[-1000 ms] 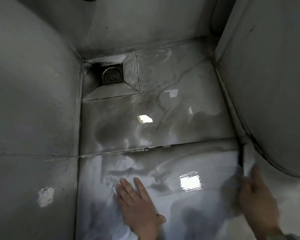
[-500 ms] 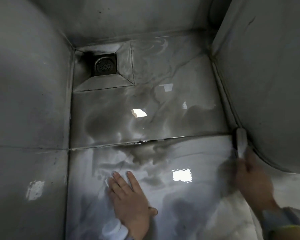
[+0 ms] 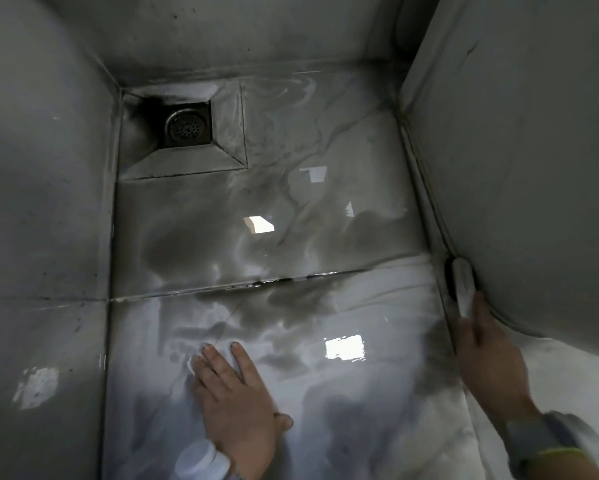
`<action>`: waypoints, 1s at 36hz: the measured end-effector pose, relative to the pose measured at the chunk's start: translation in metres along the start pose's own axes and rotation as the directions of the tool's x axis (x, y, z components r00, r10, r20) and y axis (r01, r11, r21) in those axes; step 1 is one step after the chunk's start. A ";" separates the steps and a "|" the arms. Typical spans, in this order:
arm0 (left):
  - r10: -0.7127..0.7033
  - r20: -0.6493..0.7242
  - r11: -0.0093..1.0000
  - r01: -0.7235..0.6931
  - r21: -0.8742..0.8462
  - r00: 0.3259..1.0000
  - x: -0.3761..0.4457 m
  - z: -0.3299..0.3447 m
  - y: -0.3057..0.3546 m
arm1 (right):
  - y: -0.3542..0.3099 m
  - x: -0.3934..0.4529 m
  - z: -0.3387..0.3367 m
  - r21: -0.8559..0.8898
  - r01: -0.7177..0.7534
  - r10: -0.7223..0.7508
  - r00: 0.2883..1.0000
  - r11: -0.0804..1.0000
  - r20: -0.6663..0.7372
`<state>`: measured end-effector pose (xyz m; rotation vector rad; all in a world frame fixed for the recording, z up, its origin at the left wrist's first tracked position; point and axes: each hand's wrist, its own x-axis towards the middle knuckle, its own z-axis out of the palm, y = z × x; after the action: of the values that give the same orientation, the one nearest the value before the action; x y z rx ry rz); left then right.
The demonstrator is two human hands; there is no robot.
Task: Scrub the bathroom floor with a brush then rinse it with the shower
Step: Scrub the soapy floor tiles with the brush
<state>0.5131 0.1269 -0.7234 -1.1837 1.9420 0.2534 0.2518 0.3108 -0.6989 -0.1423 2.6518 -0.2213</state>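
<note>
Floor (image 3: 325,237) tiles, glossy and wet, fill the middle of the frame; grey scrub streaks and dirty water swirl over both large tiles.

Lower centre: left hand (image 3: 235,400) pressed flat on the near tile, fingers straight and spread, holding nothing. It looks like a prop for the body. A pale sleeve cuff (image 3: 201,460) shows at the wrist.

Lower right: right hand (image 3: 488,344) has its grip curled round the near end of the brush (image 3: 460,282). The brush is white-backed with dark bristles, and its head lies in the seam where floor meets the right wall (image 3: 516,150). A dark wristband (image 3: 550,441) sits on that forearm.

Middle: the grout line (image 3: 273,280) between the two tiles carries dark grime.

Upper left: the drain (image 3: 187,128) sits in a sunken square with dark staining round it.

Progress, as a judgement: scrubbing is well under way, with loosened dirt spread over the open floor and edge work now in hand. Left to do are the grout line, the drain surround and the far corner. The shower is out of view, and with murky film everywhere the rinse appears not yet begun.
</note>
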 end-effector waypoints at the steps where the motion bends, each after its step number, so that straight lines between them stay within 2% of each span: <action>1: 0.002 -0.007 1.000 -0.002 -0.001 1.000 0.000 0.000 -0.001 | 0.002 -0.004 0.002 -0.003 -0.017 0.017 1.000 1.000 -0.003; 6: 0.012 -0.006 1.000 -0.012 -0.017 1.000 -0.003 -0.001 -0.002 | -0.033 -0.008 0.013 0.109 -0.023 0.027 0.999 0.994 -0.038; 9: 0.020 -0.018 0.999 -0.021 -0.036 1.000 -0.004 -0.002 -0.003 | -0.076 -0.006 0.029 0.124 0.093 -0.090 0.996 0.988 -0.027; 13: 0.042 -0.040 0.997 -0.044 -0.057 0.998 -0.004 -0.003 -0.004 | -0.101 -0.055 0.061 0.034 0.344 -0.345 0.926 0.938 0.156; 15: 0.054 -0.067 0.996 -0.059 -0.073 0.996 -0.007 -0.001 -0.007 | -0.081 -0.083 0.065 -0.020 0.397 -0.382 0.894 0.917 0.233; 17: 0.073 -0.098 0.993 -0.082 -0.090 0.993 -0.008 0.002 -0.012 | -0.053 -0.085 0.055 -0.031 0.347 -0.333 0.917 0.937 0.222; 21: 0.133 -0.159 0.970 -0.162 -0.183 0.978 -0.007 0.012 -0.027 | -0.033 -0.040 0.028 -0.012 0.129 -0.128 0.988 0.992 0.082; 22: 0.148 -0.170 0.960 -0.182 -0.211 0.974 -0.008 0.011 -0.032 | -0.046 -0.031 0.028 0.010 0.132 -0.132 0.990 0.991 0.057; 24: 0.146 -0.205 0.936 -0.202 -0.289 0.968 -0.008 0.011 -0.041 | -0.082 -0.032 0.041 0.044 0.246 -0.249 0.967 0.968 0.062; 26: 0.101 -0.280 0.908 -0.203 -0.365 0.955 -0.010 0.010 -0.054 | -0.115 -0.057 0.064 0.008 0.375 -0.371 0.914 0.927 0.163; 28: 0.006 -0.319 0.911 -0.137 -0.390 0.948 -0.011 0.013 -0.068 | -0.117 -0.090 0.079 -0.023 0.444 -0.423 0.866 0.896 0.267; 30: -0.042 -0.290 0.920 -0.077 -0.385 0.956 -0.013 0.014 -0.081 | -0.093 -0.103 0.078 -0.080 0.448 -0.408 0.864 0.891 0.295; 32: -0.030 -0.250 0.923 -0.070 -0.380 0.968 -0.016 0.012 -0.085 | -0.075 -0.095 0.065 -0.092 0.410 -0.373 0.887 0.908 0.273; 36: -0.019 -0.268 0.916 -0.091 -0.391 0.963 -0.015 0.010 -0.083 | -0.103 -0.070 0.065 0.026 0.299 -0.300 0.943 0.954 0.147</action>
<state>0.5886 0.0974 -0.6993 -1.5114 2.2169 0.5588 0.3504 0.2106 -0.7055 -0.5425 2.4701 -0.3012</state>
